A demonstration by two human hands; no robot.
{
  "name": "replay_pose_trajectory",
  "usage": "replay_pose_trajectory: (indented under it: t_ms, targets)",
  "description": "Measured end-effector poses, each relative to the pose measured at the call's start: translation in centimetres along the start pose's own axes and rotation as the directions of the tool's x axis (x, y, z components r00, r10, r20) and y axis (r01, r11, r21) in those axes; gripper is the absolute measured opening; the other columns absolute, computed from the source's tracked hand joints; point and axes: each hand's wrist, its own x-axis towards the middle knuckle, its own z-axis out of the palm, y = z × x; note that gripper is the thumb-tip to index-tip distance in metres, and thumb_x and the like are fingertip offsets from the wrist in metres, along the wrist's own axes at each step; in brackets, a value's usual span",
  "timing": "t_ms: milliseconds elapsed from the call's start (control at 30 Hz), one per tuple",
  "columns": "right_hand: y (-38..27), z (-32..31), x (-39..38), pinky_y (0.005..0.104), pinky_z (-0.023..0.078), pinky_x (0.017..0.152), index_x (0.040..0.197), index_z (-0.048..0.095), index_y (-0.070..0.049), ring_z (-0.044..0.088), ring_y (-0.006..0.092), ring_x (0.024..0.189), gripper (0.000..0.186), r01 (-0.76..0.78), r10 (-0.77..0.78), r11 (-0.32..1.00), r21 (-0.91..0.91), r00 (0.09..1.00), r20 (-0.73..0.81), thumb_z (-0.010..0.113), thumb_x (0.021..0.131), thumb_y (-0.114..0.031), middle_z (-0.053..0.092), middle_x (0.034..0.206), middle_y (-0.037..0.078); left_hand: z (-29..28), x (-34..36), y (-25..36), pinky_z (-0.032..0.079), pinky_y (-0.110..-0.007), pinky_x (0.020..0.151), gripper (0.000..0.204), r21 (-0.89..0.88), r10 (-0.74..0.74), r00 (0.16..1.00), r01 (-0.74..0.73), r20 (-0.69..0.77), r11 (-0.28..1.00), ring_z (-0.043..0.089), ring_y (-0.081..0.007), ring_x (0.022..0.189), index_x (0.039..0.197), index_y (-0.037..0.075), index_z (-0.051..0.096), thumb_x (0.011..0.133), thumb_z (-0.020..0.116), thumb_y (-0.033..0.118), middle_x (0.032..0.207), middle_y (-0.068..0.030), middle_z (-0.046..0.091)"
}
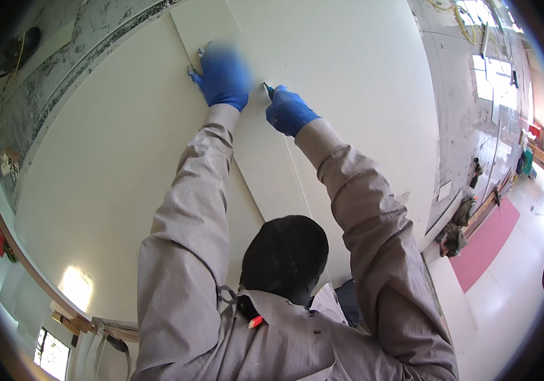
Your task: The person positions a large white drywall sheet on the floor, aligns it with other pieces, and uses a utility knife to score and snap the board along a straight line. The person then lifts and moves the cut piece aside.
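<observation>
My left hand, in a blue glove, rests on a long, narrow off-white strip that lies on a large white board. Its thumb and a finger reach out past the strip's left edge; the rest of the fingers are blurred. Just to the right, my blue-gloved right hand is closed round a small utility knife. The knife's tip points up and left, close to the board and beside the left hand. Most of its handle is hidden in the glove.
A grey, paint-marked surface runs along the board's far left side. To the right are a stained floor, dark crumpled cloth and a pink panel. A red pencil sticks out at my shirt front.
</observation>
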Motion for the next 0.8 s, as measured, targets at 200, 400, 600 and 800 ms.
replay_pose_trajectory:
  t_ms: [200, 400, 600, 800]
  targets:
    - [0.9, 0.5, 1.2, 0.0440, 0.055, 0.075, 0.108, 0.056, 0.004, 0.069, 0.0350, 0.079, 0.026, 0.233, -0.146, 0.950, 0.207, 0.920, -0.363, 0.056, 0.093, -0.018, 0.067, 0.086, 0.025, -0.4, -1.3, -1.1, 0.016, -0.071, 0.115, 0.061, 0.027, 0.013, 0.999, -0.012, -0.033, 1.000, 0.029, -0.0368, 0.150, 0.151, 0.017, 0.042, 0.098, 0.047, 0.047, 0.161, -0.0154, 0.034]
    - [-2.8, -0.8, 6.9, 0.0506, 0.053, 0.090, 0.115, 0.060, 0.003, 0.065, 0.0467, 0.103, 0.034, 0.219, -0.126, 0.929, 0.297, 0.945, -0.303, 0.056, 0.092, -0.022, 0.068, 0.107, 0.030, -2.3, -0.8, -0.1, 0.019, -0.073, 0.113, 0.048, 0.082, 0.001, 0.996, -0.008, 0.088, 0.997, 0.026, -0.0377, 0.151, 0.144, 0.018, 0.049, 0.104, 0.042, 0.043, 0.158, -0.0155, 0.037]
    - [-4.1, -0.9, 8.3, 0.0467, 0.055, 0.086, 0.113, 0.060, 0.005, 0.067, 0.0465, 0.100, 0.032, 0.223, -0.173, 0.968, 0.115, 0.925, -0.339, 0.059, 0.093, -0.020, 0.070, 0.101, 0.029, -2.5, -0.3, 0.0, 0.018, -0.073, 0.114, 0.046, 0.095, -0.015, 0.984, -0.002, 0.177, 0.995, 0.026, -0.0381, 0.151, 0.144, 0.021, 0.050, 0.104, 0.044, 0.043, 0.160, -0.0141, 0.035]
    - [-6.5, -4.0, 7.2, 0.0440, 0.060, 0.072, 0.111, 0.062, 0.006, 0.073, 0.0391, 0.086, 0.029, 0.089, -0.081, 0.987, 0.131, 0.994, -0.068, 0.059, 0.090, -0.015, 0.072, 0.096, 0.026, -1.7, -0.6, -0.5, 0.017, -0.073, 0.114, 0.055, 0.064, 0.004, 0.996, -0.010, 0.093, 0.998, 0.024, -0.0381, 0.151, 0.152, 0.027, 0.040, 0.102, 0.047, 0.046, 0.163, -0.0114, 0.030]
